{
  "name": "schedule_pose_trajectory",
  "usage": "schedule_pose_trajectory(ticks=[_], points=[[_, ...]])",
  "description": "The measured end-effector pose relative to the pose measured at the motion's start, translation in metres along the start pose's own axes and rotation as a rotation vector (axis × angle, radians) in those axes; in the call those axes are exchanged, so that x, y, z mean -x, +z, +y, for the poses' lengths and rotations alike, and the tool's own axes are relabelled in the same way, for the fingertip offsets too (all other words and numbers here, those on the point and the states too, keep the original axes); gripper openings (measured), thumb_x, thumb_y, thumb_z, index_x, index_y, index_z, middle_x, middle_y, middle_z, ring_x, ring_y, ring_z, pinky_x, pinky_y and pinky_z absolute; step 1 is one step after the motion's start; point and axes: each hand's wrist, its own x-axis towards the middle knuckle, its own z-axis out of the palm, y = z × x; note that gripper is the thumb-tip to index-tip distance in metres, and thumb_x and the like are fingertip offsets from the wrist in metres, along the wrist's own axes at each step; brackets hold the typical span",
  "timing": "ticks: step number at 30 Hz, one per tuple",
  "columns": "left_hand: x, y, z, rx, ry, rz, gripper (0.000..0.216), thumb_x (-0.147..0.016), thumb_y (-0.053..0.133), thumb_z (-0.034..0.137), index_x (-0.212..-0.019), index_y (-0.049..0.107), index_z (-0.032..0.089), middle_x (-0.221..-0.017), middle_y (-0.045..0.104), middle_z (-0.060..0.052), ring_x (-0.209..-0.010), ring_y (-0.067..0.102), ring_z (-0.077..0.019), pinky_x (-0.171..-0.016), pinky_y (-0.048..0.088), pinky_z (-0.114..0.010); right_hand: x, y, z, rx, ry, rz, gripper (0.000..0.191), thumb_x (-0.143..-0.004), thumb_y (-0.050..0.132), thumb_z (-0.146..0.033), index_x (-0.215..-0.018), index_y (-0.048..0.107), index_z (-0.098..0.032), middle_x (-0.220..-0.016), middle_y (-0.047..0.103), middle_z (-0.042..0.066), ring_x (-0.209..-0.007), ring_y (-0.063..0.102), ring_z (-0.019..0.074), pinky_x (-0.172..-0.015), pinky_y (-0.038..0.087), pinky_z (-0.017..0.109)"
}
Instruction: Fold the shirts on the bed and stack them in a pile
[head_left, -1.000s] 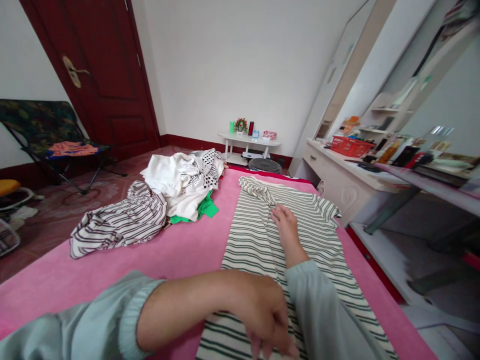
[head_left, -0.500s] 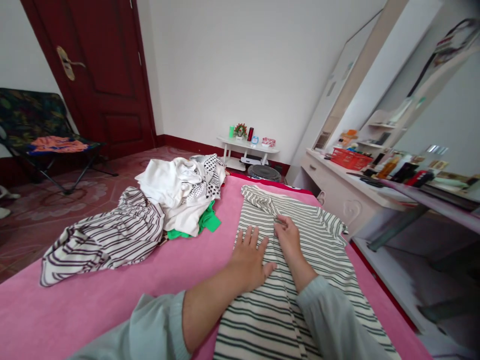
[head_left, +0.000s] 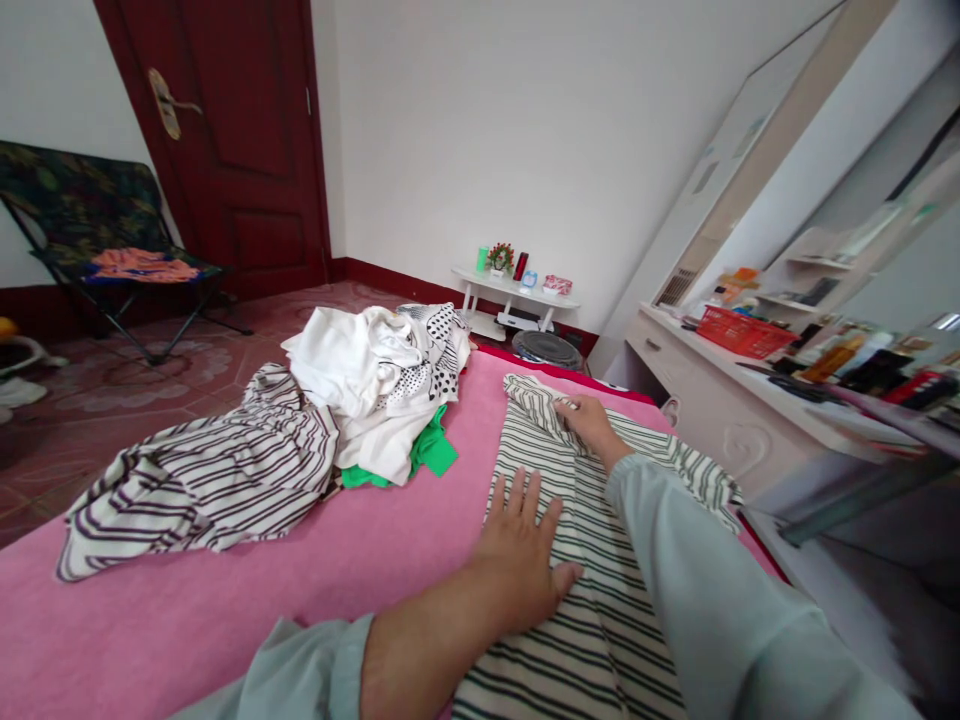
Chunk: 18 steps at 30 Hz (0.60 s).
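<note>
A cream shirt with dark green stripes (head_left: 600, 610) lies spread on a pink bed cover (head_left: 315, 570). My left hand (head_left: 521, 555) rests flat on the shirt's left side, fingers spread and open. My right hand (head_left: 589, 420) reaches further up to the shirt's collar area and lies on the cloth with its fingers curled over the fabric; whether it pinches the cloth I cannot make out. Both arms wear pale blue-green sleeves.
A heap of clothes (head_left: 367, 385) with white, polka-dot and green pieces lies left of the shirt, beside a black-striped garment (head_left: 202, 480). A dressing table (head_left: 720, 400) with a red basket (head_left: 742, 335) stands right. A folding chair (head_left: 97, 250), dark red door (head_left: 232, 130) and small white table (head_left: 517, 290) stand behind.
My left hand came up from the near hem and laid itself flat on the shirt. My right hand slid from the middle of the shirt up to the collar.
</note>
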Motion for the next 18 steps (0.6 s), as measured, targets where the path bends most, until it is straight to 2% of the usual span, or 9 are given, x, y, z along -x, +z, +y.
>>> schedule_pose_trajectory(ticks=[3, 7, 10, 12, 15, 18], points=[[0.001, 0.000, 0.000, 0.016, 0.006, 0.020, 0.077, -0.087, 0.022, 0.066, -0.147, 0.029, 0.018, -0.156, 0.005, -0.015, -0.142, -0.004, -0.0340, -0.113, 0.000, -0.058, -0.002, -0.011, 0.007, 0.046, 0.062, 0.138, 0.034, -0.079, 0.051, -0.040, -0.081, 0.070, -0.012, -0.077, 0.069, 0.009, -0.074, 0.060, 0.0226, -0.072, 0.043, 0.031], [0.002, -0.002, 0.001, 0.017, 0.008, 0.015, 0.078, -0.087, 0.021, 0.067, -0.146, 0.029, 0.018, -0.155, 0.008, -0.015, -0.142, -0.003, -0.0343, -0.113, 0.001, -0.058, 0.001, -0.024, 0.021, 0.173, 0.158, 0.258, 0.035, -0.079, 0.053, -0.037, -0.090, 0.070, -0.009, -0.086, 0.070, 0.017, -0.083, 0.061, 0.0273, -0.077, 0.043, 0.034], [0.001, -0.003, 0.001, 0.014, 0.008, 0.009, 0.076, -0.088, 0.021, 0.065, -0.147, 0.029, 0.018, -0.155, 0.008, -0.015, -0.142, -0.003, -0.0341, -0.113, 0.001, -0.058, 0.006, -0.027, 0.030, 0.319, 0.231, 0.237, 0.032, -0.076, 0.058, -0.034, -0.094, 0.070, -0.010, -0.089, 0.069, 0.017, -0.085, 0.061, 0.0287, -0.075, 0.044, 0.035], [0.001, -0.003, 0.001, 0.014, 0.010, 0.016, 0.075, -0.088, 0.021, 0.064, -0.147, 0.028, 0.017, -0.155, 0.007, -0.016, -0.142, -0.004, -0.0343, -0.113, 0.001, -0.058, 0.007, -0.026, 0.030, 0.410, 0.269, 0.197, 0.028, -0.073, 0.059, -0.024, -0.095, 0.071, -0.013, -0.092, 0.068, 0.017, -0.087, 0.061, 0.0298, -0.074, 0.044, 0.037], [0.001, -0.002, 0.001, 0.018, 0.013, 0.024, 0.077, -0.088, 0.022, 0.065, -0.147, 0.029, 0.017, -0.155, 0.007, -0.016, -0.142, -0.004, -0.0346, -0.113, 0.000, -0.058, 0.003, -0.021, 0.016, 0.498, 0.186, 0.249, 0.032, -0.069, 0.053, -0.011, -0.095, 0.072, -0.015, -0.098, 0.064, 0.018, -0.094, 0.058, 0.0320, -0.077, 0.044, 0.041], [0.001, -0.002, 0.002, 0.022, 0.004, 0.022, 0.077, -0.087, 0.023, 0.066, -0.147, 0.029, 0.017, -0.155, 0.006, -0.015, -0.142, -0.004, -0.0346, -0.114, 0.000, -0.058, -0.013, -0.006, -0.004, 0.331, -0.029, 0.245, 0.034, -0.067, 0.048, -0.007, -0.091, 0.071, -0.014, -0.100, 0.062, 0.015, -0.097, 0.056, 0.0276, -0.084, 0.044, 0.039]])
